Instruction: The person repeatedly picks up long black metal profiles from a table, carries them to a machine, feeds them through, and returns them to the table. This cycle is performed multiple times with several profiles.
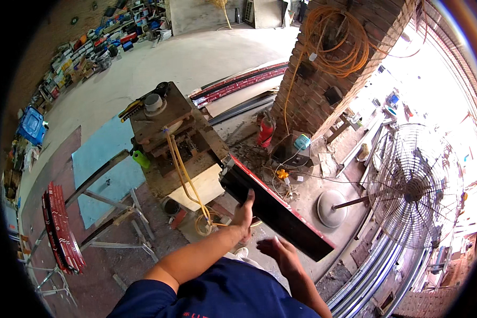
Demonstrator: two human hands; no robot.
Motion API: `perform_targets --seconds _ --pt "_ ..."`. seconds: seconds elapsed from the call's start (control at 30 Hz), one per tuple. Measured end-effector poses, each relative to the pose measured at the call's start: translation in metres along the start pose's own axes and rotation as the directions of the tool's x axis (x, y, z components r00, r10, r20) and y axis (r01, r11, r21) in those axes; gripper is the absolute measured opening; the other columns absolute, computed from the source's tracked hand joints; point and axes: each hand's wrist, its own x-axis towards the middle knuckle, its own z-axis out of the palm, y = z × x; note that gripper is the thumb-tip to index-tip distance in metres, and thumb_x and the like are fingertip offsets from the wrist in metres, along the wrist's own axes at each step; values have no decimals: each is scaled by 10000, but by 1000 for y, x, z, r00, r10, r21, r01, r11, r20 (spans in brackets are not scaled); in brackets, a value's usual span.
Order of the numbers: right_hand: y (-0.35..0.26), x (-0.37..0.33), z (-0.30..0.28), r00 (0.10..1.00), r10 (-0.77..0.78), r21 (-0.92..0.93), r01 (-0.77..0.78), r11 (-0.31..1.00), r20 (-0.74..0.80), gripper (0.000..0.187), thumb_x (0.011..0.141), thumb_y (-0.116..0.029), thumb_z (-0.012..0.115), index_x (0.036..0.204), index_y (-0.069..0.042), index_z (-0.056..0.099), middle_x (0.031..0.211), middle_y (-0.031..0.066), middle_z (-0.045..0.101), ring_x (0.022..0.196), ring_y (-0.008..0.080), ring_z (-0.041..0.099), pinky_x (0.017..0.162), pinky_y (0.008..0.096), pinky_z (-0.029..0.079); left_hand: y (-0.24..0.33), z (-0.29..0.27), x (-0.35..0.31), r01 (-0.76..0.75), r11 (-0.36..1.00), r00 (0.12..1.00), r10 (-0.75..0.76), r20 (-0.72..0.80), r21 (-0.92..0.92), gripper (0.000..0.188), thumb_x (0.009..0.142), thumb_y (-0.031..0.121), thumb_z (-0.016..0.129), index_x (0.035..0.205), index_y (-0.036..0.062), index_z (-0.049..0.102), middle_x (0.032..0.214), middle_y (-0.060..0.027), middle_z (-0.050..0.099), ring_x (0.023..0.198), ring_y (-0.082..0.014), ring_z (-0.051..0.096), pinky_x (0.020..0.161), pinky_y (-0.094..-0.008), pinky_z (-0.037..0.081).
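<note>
A long black profile with red-and-white film along its edge slants across in front of me, its far end beside a machine bench. My left hand grips it near the far half, thumb on the black face and fingers hidden underneath. Close to the profile's lower edge, my right hand has its fingers stretched out toward the left, holding nothing visible. Whether it touches the profile I cannot tell. Yellow hoses run down the front of the bench.
Several red-wrapped profiles rest on a metal stand at left. A red fire extinguisher stands by a brick pillar hung with coiled orange hose. At right are a large caged fan and metal lengths on the floor.
</note>
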Motion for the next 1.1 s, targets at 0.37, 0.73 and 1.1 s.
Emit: perform_targets --seconds 0.37,0.73,1.1 --pt "2 66 -20 945 -182 -943 -223 245 -271 644 909 -661 498 1170 -92 649 958 219 703 928 409 671 790 483 513 53 -76 53 -27 947 957 116 -264 319 685 890 564 648 1328 44 562 1252 -89 611 1041 -249 602 909 -406 494" --pt "41 136 30 969 5 -907 -231 353 -245 585 1007 -556 366 908 -35 613 844 274 645 873 492 610 747 542 474 115 -135 54 -27 936 945 139 -297 351 618 914 467 651 1309 -3 582 1303 -145 615 1192 -263 567 993 -354 433" --pt "-10 149 70 972 34 -896 -229 379 -234 602 1020 -533 376 879 13 585 763 284 599 779 470 594 715 500 460 141 -141 71 33 972 951 41 -305 234 798 888 517 656 1374 -84 458 1403 -231 505 1283 -318 495 1061 -359 390"
